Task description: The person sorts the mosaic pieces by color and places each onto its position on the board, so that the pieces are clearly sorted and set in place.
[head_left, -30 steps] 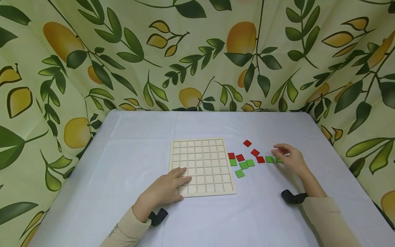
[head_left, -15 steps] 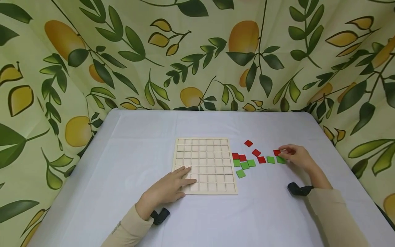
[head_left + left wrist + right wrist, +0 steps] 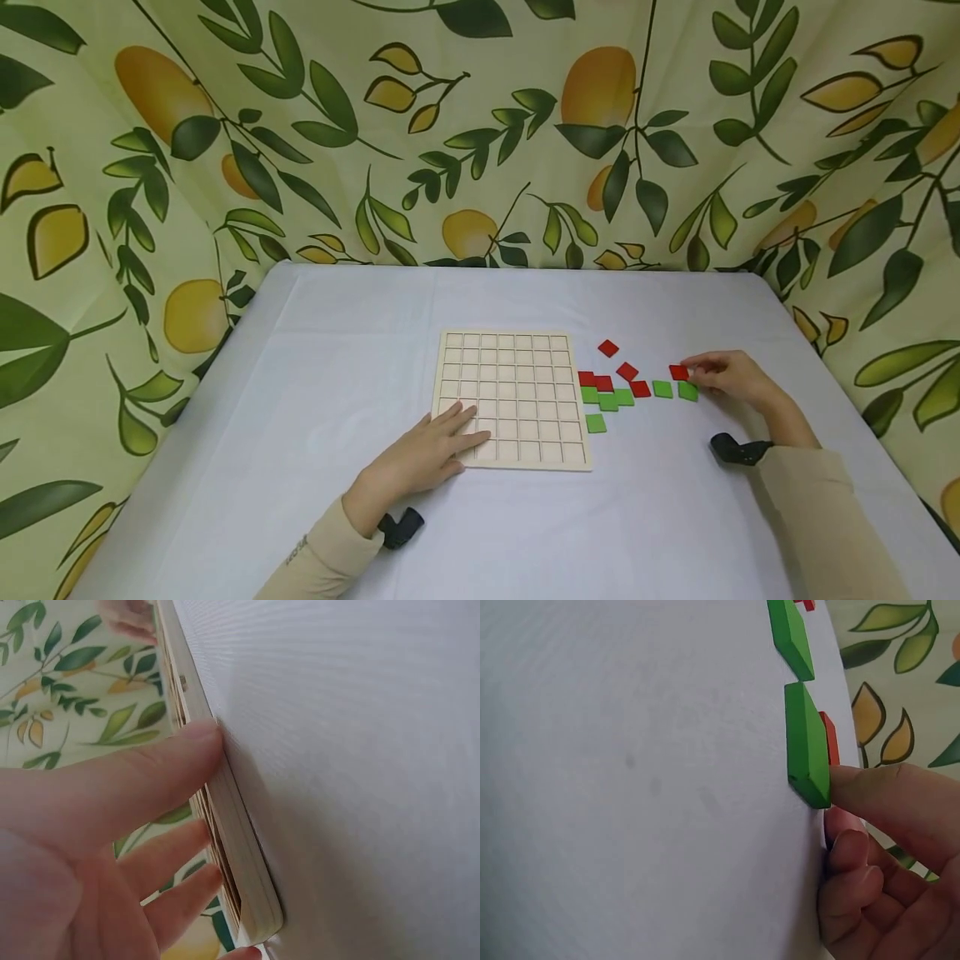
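My left hand [image 3: 426, 450] lies with spread fingers on the near left corner of a pale wooden grid board [image 3: 521, 400]. In the left wrist view, its thumb [image 3: 176, 754] presses along the board's side edge. At the right, my right hand [image 3: 731, 379] has thumb and index fingertip at the corners of a red square tile [image 3: 678, 372], pinching it. A green tile [image 3: 687, 391] lies just in front of it, right by the thumb. In the right wrist view, the thumb overlaps the end of this green tile [image 3: 808, 746] and the red one shows behind.
Several red and green tiles lie between board and right hand, among them a green tile [image 3: 662, 389] and a red tile [image 3: 608, 348]. Some sit against the board's right edge. A white cloth [image 3: 360, 333] covers the table; a fruit-patterned curtain [image 3: 465, 167] hangs behind.
The board has slid right under my left hand and straightened, nudging the nearest tiles along. My right hand has come down, and the red tile now lies beside the green one.
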A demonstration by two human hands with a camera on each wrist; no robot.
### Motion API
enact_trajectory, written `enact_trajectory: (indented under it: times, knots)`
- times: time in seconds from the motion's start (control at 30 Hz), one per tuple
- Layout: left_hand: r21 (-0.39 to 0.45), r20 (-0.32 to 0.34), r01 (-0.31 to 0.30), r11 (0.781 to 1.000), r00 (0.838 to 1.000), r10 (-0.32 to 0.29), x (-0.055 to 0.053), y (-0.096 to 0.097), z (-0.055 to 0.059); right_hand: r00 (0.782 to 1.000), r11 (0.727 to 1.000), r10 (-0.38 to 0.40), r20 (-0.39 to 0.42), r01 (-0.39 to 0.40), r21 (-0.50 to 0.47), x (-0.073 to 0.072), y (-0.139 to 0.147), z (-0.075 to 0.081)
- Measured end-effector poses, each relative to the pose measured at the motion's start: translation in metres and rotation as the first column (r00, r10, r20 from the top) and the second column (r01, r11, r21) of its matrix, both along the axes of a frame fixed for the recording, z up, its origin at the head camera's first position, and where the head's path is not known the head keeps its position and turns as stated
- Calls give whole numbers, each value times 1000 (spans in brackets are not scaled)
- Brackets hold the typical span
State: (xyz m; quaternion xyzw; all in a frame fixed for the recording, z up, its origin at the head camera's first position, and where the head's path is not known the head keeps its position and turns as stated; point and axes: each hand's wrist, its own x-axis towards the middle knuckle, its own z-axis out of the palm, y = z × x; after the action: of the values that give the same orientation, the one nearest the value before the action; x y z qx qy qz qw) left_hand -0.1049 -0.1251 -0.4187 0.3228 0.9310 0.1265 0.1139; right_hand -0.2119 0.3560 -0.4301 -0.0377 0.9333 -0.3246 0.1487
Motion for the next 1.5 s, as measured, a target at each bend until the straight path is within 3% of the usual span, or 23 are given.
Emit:
enact_trajectory:
  times: [0.47, 0.8, 1.33, 1.5]
  knots:
    - [-18, -5, -19, 1000, 1000, 18, 2, 4, -2, 999, 999, -20, -48, 18, -29, 1, 2, -3]
    - [-13, 28, -48, 999, 998, 49, 5, 3, 1, 996, 999, -43, -74, 42, -17, 6, 0, -4]
    - [-30, 36, -41, 999, 998, 42, 7, -1, 7, 987, 999, -17, -159, 9, -51, 12, -21, 5]
    - [-31, 35, -40, 999, 999, 41, 7, -1, 8, 976, 997, -2, -217, -13, -70, 13, -30, 5]
